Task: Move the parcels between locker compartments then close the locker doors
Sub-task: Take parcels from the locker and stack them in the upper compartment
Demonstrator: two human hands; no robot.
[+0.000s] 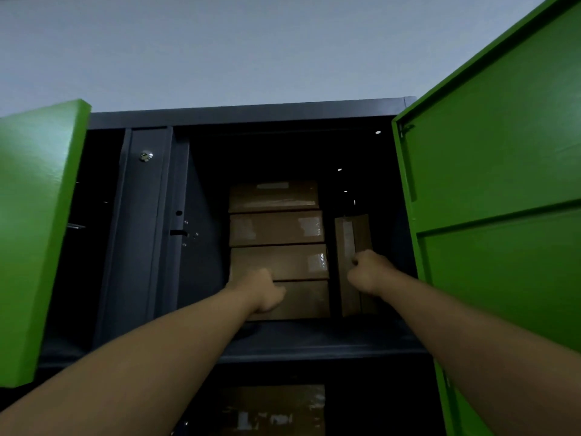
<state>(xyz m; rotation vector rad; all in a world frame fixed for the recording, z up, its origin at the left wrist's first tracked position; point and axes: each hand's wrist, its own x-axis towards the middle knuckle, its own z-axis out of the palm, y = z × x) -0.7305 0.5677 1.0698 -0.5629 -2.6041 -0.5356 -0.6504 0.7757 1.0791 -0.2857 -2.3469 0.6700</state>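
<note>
Fingers of both hands are reached into the upper compartment, and their exact state cannot be told, since they are curled away from the camera. The left hand [262,289] is laid against the left front of the stack of four flat brown cardboard parcels [278,247], at the seam between the two lowest boxes; its fingers seem hooked round that edge. The right hand [369,272] is closed like a fist against the upright brown cardboard parcel [353,262], which is stood on end just right of the stack; whether it is gripped or only steadied is not shown.

Largest is the dark grey metal locker [251,113], by which both hands are framed. To the right of the right hand the wide green metal door [490,184] is swung fully open, and left of the left hand a second green door [37,231] is held ajar, presumably so that access is kept free. The stack is pushed deep onto the compartment floor, probably to leave room for the upright box. Below the hands, more taped parcels [276,410] are dimly seen in the lower compartment. Both doors are not yet closed.
</note>
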